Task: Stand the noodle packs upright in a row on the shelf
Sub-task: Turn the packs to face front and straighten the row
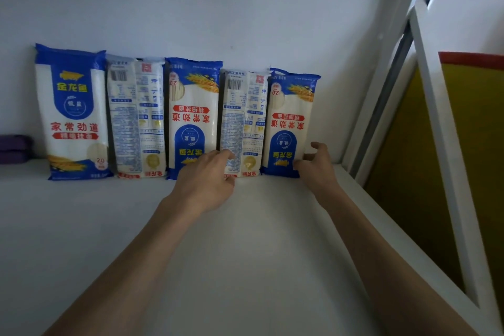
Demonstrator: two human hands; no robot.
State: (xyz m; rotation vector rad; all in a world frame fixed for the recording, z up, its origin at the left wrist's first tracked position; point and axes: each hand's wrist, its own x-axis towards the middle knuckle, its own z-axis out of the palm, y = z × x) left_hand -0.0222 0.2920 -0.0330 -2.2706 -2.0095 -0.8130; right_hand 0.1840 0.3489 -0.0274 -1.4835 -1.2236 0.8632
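Several blue-and-white noodle packs stand side by side on the white shelf (245, 240), leaning on the back wall. The leftmost pack (71, 112) shows its front the right way up. Beside it a pack (136, 117) shows its back. The middle pack (192, 112) stands upside down. My left hand (204, 177) rests its fingertips on the lower part of the back-facing pack (242, 117) to its right. My right hand (317, 166) is at the lower right corner of the rightmost, upside-down pack (289, 123), fingers spread, thumb touching its edge.
A purple object (13, 148) lies at the far left of the shelf. The shelf's white frame post (381, 90) rises at the right. Beyond it stands a yellow panel (474, 144) with a red top edge. The shelf's right edge runs diagonally under my right forearm.
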